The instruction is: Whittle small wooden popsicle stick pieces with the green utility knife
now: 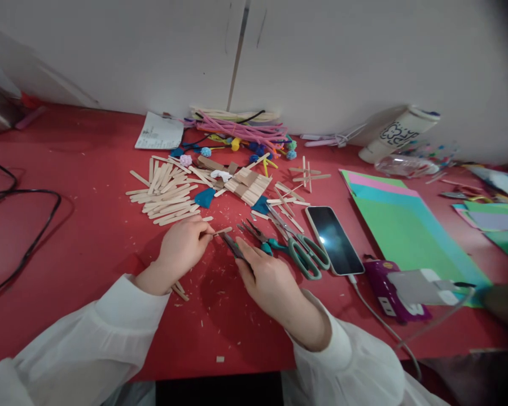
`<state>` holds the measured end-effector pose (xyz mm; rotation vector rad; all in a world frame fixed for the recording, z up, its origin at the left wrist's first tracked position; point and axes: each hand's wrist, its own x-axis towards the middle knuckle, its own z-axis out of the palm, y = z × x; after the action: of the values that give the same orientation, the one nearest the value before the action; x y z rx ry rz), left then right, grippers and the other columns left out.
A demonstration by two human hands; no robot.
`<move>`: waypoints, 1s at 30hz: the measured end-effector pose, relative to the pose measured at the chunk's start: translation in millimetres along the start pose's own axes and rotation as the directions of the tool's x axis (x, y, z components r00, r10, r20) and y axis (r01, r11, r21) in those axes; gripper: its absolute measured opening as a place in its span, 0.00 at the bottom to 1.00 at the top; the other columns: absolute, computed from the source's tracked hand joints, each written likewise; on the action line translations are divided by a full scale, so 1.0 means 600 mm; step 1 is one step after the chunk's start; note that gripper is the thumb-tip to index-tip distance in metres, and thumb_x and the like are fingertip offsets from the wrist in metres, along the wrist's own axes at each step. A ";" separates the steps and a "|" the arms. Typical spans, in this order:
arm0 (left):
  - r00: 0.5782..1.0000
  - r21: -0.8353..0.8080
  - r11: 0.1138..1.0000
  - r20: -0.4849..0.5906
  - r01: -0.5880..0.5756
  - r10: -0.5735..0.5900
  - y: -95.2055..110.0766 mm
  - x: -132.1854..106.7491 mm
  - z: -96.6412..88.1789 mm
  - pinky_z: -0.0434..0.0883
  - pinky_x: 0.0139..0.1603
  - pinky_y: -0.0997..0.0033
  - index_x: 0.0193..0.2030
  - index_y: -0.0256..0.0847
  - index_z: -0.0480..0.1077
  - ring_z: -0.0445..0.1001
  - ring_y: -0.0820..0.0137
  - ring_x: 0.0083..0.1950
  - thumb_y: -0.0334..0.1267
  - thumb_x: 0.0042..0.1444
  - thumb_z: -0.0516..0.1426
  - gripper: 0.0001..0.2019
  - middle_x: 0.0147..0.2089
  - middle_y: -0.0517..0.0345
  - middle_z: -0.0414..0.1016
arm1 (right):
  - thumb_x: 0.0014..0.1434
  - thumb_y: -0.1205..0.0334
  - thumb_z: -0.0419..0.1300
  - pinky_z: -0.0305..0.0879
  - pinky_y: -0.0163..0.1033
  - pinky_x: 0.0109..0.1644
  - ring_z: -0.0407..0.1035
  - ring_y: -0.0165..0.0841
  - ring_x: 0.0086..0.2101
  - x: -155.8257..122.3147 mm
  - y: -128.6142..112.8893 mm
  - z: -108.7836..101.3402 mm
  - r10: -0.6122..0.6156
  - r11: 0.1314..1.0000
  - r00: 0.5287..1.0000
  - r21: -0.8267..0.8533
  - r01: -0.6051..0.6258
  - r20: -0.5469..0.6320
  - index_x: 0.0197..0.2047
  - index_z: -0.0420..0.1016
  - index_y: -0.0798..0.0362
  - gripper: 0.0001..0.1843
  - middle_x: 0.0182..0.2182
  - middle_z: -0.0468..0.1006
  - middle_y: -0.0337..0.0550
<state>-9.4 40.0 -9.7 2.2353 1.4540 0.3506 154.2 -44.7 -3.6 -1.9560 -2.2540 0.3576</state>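
A: Background: a pale wall (152, 56) behind a red counter (88, 225), the latter littered with wood chips (220, 359). How are the hands disposed?

B: The left hand (182, 248) pinches a thin wooden stick (223, 231) near one end; the right hand (273, 282) is wrapped around a dark tool (232, 246), its tip beside the stick's other end. Whether the jaws bite the wood cannot be told.

A: And the stick's place and probable handling?

B: It lies between the two hands, near the front of the stick pile (169, 194). It is probably very light, stiff along its length, dry rather than slippery, and liable to split or snap under a sharp squeeze. The best hold is likely a flat pinch close to the end, with fingertips clear of the tool.

A: The count?

B: One stick in the fingers, one tool in use. Resting on the counter: one pair of pliers (265, 245), one pair of scissors (295, 239), one phone (342, 242), one cup (398, 135) and one clear bottle (404, 166). The sticks in the pile overlap too much to number.
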 end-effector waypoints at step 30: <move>0.999 0.016 0.999 0.019 -0.037 0.036 0.000 -0.001 -0.003 0.66 0.38 0.71 0.34 0.42 0.74 0.73 0.68 0.40 0.32 0.56 0.52 0.09 0.38 0.58 0.74 | 0.63 0.66 0.47 0.59 0.35 0.20 0.72 0.31 0.24 -0.010 -0.019 0.005 0.005 0.945 0.999 -0.327 0.008 0.038 0.63 0.58 0.55 0.25 0.38 0.77 0.48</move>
<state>-10.8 39.8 -8.0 2.2749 1.4130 0.3297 143.2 -52.3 -3.2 -2.1119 -2.4721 0.0166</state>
